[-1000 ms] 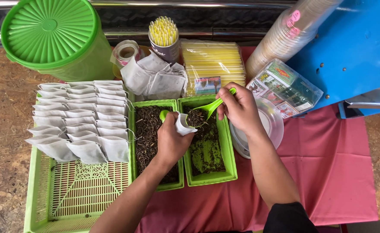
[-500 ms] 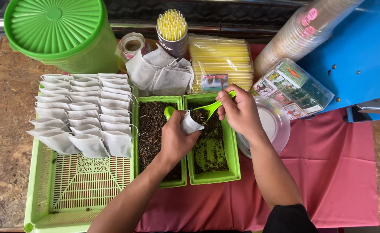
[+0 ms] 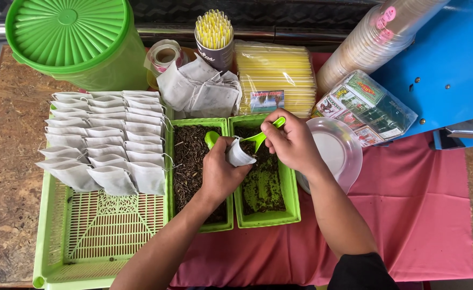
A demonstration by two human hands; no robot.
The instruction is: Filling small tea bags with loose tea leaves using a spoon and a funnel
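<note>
Nearest, a pink cloth (image 3: 408, 215) covers the table's near right part, and a green slatted tray (image 3: 86, 236) sits at the near left corner with about twenty filled white filter bags (image 3: 105, 142) ranked across its far half. Two green tubs stand side by side mid-table: the left tub (image 3: 191, 172) holds dark dry leaves, the right tub (image 3: 266, 188) greener ones. Over them the left hand (image 3: 220, 172) grips one small white bag (image 3: 240, 154), while the right hand (image 3: 293, 142) pinches a green scoop (image 3: 258, 137) tipped at the bag's mouth. Along the far edge stand one green lidded bucket (image 3: 75, 40) and one cup of yellow straws (image 3: 214, 32).
</note>
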